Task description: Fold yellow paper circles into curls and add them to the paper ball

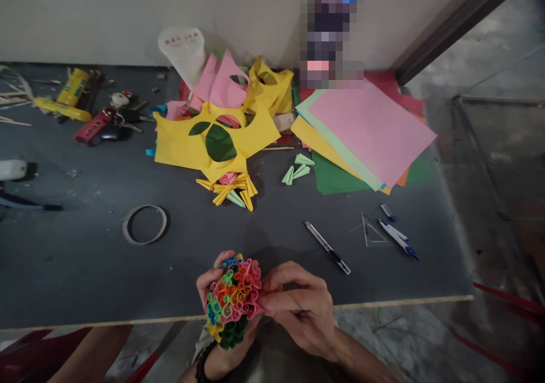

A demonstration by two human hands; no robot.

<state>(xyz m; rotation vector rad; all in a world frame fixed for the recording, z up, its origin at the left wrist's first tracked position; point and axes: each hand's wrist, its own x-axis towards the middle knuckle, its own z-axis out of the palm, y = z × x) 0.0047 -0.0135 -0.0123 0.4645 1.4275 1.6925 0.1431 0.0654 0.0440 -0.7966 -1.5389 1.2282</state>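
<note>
At the table's front edge, my left hand (pixel 209 281) is wrapped around a ball of curled paper (pixel 234 292) in pink, orange, green, blue and yellow, with dark green curls underneath. Most of the left fingers and palm are hidden behind it. My right hand (pixel 300 298) is closed in a pinch at the ball's right side, fingertips on a pink paper curl (pixel 255 306). A small orange-yellow bit shows between the right fingers; what it is I cannot make out. Beyond the hands lie folded yellow paper pieces (pixel 230 193) and three light green ones (pixel 298 170).
Cut yellow paper (pixel 179 144) and stacked coloured sheets (pixel 370 133) lie farther back. A utility knife (pixel 327 247), set square (pixel 374 232), compass (pixel 399 239) and tape roll (pixel 128 232) are on the table. Left are keys (pixel 131 116) and a glue bottle (pixel 72 88); a paper cup (pixel 185 54) leans behind.
</note>
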